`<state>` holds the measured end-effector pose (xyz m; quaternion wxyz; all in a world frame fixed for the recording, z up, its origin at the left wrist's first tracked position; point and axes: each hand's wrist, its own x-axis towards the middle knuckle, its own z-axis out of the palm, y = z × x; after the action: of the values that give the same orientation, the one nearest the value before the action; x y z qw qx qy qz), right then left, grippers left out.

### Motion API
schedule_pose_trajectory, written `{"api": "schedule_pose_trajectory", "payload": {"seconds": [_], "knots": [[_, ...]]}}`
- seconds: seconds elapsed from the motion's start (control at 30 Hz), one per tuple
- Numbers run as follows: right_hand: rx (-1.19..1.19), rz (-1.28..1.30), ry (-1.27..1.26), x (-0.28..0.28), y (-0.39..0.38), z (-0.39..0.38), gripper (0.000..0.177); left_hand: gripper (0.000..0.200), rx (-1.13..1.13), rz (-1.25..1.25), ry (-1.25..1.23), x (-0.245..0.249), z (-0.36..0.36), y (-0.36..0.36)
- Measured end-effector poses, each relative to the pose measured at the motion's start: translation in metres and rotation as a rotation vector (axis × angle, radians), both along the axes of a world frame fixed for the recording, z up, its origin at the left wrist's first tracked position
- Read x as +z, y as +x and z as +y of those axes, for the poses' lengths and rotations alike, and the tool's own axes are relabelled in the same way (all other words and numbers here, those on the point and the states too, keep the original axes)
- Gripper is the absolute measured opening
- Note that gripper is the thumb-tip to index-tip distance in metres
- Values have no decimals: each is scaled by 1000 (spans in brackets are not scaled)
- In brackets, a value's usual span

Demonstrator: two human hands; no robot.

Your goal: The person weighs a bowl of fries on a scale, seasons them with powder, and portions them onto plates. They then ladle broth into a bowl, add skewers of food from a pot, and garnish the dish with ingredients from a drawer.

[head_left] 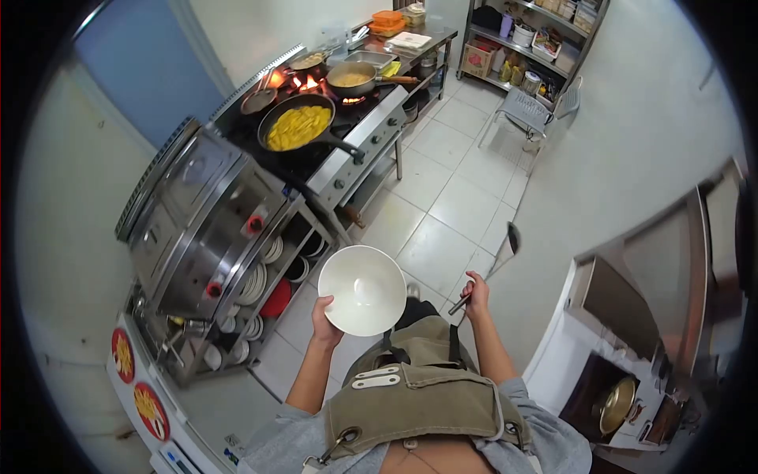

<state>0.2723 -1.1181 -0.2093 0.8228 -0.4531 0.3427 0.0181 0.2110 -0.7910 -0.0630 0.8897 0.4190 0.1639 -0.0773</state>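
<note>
In my left hand [324, 322] is a large white bowl [363, 291], gripped at its lower left rim with the thumb over the edge; its inside shows plain white. My right hand [476, 297] is closed around the handle of a ladle [513, 238], whose dark head points up and away over the floor. Both hands are in front of my olive apron [426, 407], apart from each other. Beyond the bowl, a black frying pan [264, 134] holding yellow food pieces sits on the stove, its handle toward the front edge.
Flames burn on the stove [379, 126] around a saucepan [352, 91] with a wooden handle. Left of me stands a steel cabinet [189, 237] above shelves of dishes. A metal step stool [527, 109] and a storage rack [521, 46] are at the back; a brass-coloured bowl [617, 404] is at right.
</note>
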Motion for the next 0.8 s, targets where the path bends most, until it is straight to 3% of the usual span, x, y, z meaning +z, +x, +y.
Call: {"api": "schedule_pose_trajectory", "payload": {"seconds": [0.13,0.3,0.37,0.47,0.63,0.73,0.8], "knots": [[-141,135,356,-42,134,-29,39,64,111,6,-146,-7,-5,89],[-259,228,525,-90,340,-6,47,61,406,-9,-239,17,-2,171],[-269,283,610,-99,420,16,46,59,618,46,-160,24,8,190],[-122,324,489,-89,512,55,42,60,868,51,7,61,5,222],[21,329,393,-155,632,107,31,64,1141,-23,107,46,27,245],[102,354,306,-152,672,134,42,61,1130,-184,36,65,16,282],[113,340,236,-155,688,149,45,60,1249,-194,74,69,10,307]]}}
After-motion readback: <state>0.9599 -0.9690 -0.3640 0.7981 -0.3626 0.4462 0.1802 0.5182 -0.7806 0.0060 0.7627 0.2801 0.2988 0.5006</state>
